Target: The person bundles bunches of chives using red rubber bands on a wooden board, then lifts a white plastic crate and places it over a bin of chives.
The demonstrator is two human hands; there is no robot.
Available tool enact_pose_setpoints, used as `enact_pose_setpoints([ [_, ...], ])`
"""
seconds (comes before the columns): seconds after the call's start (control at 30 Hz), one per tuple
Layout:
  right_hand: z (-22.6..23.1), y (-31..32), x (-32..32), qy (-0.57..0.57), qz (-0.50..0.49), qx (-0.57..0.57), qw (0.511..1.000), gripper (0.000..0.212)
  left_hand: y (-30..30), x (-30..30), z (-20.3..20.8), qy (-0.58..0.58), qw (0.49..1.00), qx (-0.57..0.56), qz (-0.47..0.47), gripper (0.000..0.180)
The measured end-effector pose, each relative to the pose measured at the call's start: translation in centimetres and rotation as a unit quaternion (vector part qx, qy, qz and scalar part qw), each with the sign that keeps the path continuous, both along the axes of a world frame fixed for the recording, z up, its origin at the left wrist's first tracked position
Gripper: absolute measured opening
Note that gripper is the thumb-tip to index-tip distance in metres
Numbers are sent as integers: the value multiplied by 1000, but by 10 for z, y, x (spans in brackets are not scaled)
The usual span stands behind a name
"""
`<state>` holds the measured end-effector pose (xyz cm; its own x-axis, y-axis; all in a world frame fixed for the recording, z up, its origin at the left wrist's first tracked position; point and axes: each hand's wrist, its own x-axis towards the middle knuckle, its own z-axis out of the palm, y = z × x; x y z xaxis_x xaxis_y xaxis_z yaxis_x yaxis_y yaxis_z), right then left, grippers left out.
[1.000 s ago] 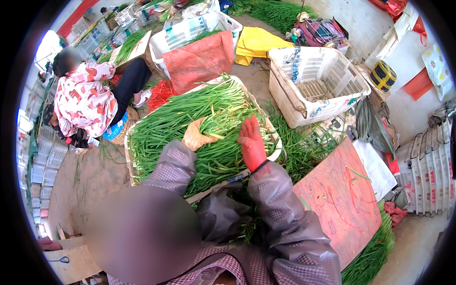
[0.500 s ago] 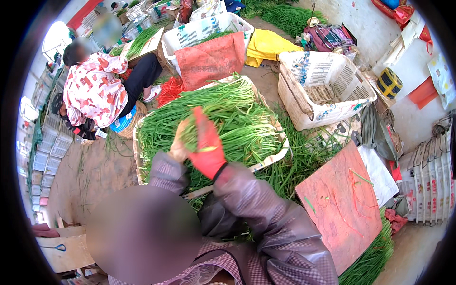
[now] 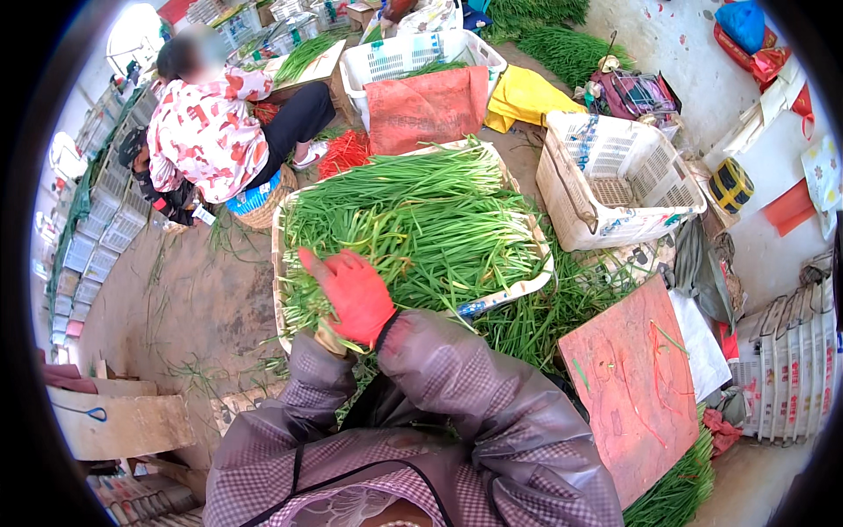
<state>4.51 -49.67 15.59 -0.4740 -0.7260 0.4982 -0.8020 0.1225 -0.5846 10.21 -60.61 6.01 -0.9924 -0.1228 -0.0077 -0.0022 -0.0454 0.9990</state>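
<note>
A white plastic crate (image 3: 520,289) in front of me is heaped with garlic chives (image 3: 421,211), long green leaves with pale ends mostly toward the right. Over its near left corner, my right hand (image 3: 358,301), in a red glove, bends round a bunch of garlic chives (image 3: 303,301). Its thumb side points up and left, and the bunch's cut ends show beside it. Below the red glove lies my left hand (image 3: 331,341), in a tan glove. Only a small part of it shows; its fingers are hidden behind the right hand and the leaves.
Right of the crate stands another white crate (image 3: 606,215). A reddish board (image 3: 632,386) lies near my right side, over more chives. Behind is a crate draped with a red sack (image 3: 428,110). A person (image 3: 211,132) sits on a basket at the left.
Both hands have come down and toward me, from above the heap to the crate's near left corner. My left hand is now mostly covered. The view has shifted, and the seated person has turned.
</note>
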Motion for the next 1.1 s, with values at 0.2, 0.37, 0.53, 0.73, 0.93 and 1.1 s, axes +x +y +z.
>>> enact_pose_setpoints([
  [0.2,-27,25,-9,1,51,-36,998,59,3,43,21,45,999,6,25,56],
  [0.37,-19,38,13,40,91,-75,992,53,-21,73,27,-284,873,397,15,62],
  [0.53,-9,47,83,159,192,20,968,46,1,107,9,-300,786,529,-110,58],
  [0.73,18,52,147,300,212,-54,929,23,6,130,16,-274,795,514,-170,53],
  [0.93,45,76,159,43,326,-38,944,47,0,146,47,-212,839,461,-197,51],
  [1.1,71,118,161,1,184,-86,979,30,19,146,72,-89,935,304,-163,52],
])
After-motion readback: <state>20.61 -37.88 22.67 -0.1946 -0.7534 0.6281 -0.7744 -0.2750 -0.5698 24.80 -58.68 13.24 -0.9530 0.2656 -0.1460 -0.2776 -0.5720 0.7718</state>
